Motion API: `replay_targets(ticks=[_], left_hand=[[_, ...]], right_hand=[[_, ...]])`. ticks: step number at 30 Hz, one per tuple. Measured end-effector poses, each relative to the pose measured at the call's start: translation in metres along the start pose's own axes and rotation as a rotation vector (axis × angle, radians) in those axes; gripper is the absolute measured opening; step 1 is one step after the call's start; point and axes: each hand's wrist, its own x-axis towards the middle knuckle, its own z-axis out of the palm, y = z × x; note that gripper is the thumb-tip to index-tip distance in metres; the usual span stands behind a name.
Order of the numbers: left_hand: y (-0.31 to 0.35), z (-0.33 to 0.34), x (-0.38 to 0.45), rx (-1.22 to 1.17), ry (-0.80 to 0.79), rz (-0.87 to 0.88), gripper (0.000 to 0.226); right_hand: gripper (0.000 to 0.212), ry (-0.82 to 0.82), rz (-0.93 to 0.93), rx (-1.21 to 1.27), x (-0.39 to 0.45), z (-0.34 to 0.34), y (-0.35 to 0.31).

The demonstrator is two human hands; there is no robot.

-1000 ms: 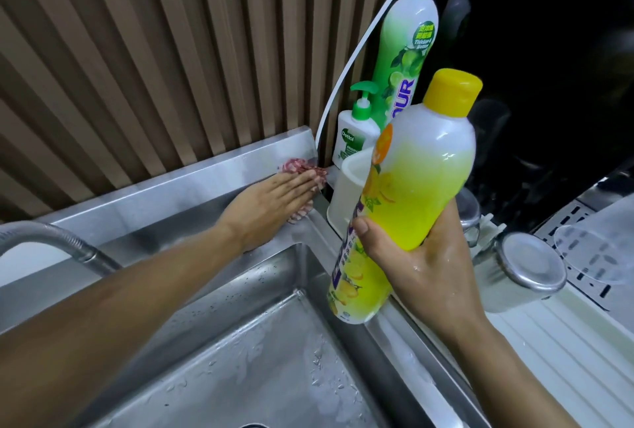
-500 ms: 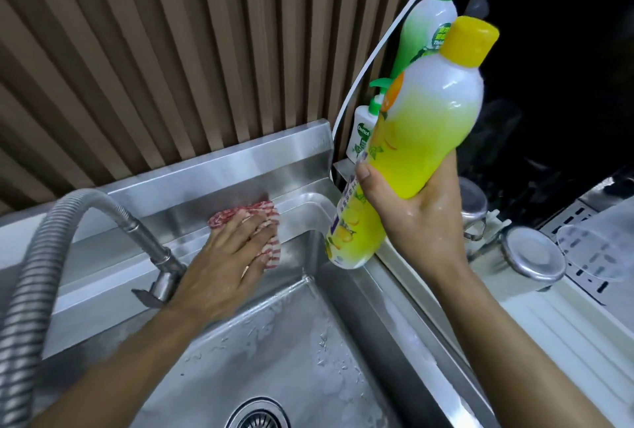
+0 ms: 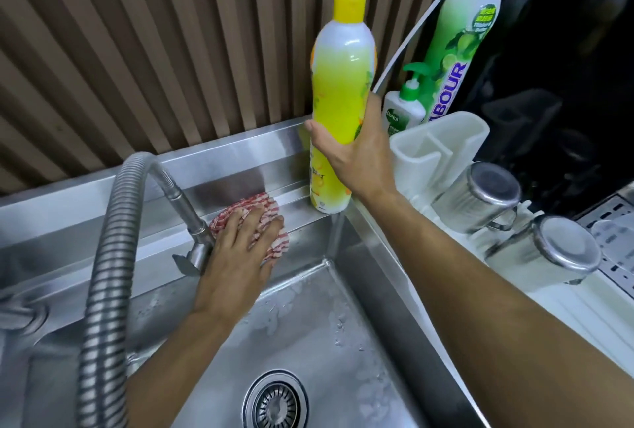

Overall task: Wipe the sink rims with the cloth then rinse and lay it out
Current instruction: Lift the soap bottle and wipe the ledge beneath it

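Cloth with red and white stripes lies bunched on the back rim of the sink, right beside the bendy metal tap. The left hand lies flat on it, fingers spread, pressing it down rather than closing round it. The right hand has its grip wrapped round a tall yellow bottle, which stands upright with its bottom at the back right corner of the rim. Behind it stand a small white pump bottle and a tall green bottle. Two shiny metal cups lie on a white rack to the right.
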Motion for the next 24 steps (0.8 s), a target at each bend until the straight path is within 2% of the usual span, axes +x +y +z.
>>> replay_targets(ticks=[4, 6, 9, 17, 24], left_hand=[[-0.001, 0.001, -0.002, 0.047, -0.008, -0.044, 0.104], [0.0, 0.001, -0.004, 0.052, 0.02, -0.037, 0.11], [-0.003, 0.003, -0.005, 0.039, 0.062, -0.02, 0.108], [-0.002, -0.002, -0.003, -0.217, 0.085, -0.056, 0.098], [0.016, -0.022, -0.007, -0.514, 0.118, -0.201, 0.086]], right_hand=[[0.076, -0.008, 0.022, 0.034, -0.013, -0.005, 0.013], [0.081, -0.047, 0.024, 0.013, -0.016, -0.001, 0.015], [0.083, -0.051, 0.038, 0.024, -0.019, 0.002, 0.017], [0.089, -0.194, 0.126, -0.009, -0.03, -0.003, 0.026], [0.093, -0.325, 0.229, -0.096, -0.023, -0.017, 0.014]])
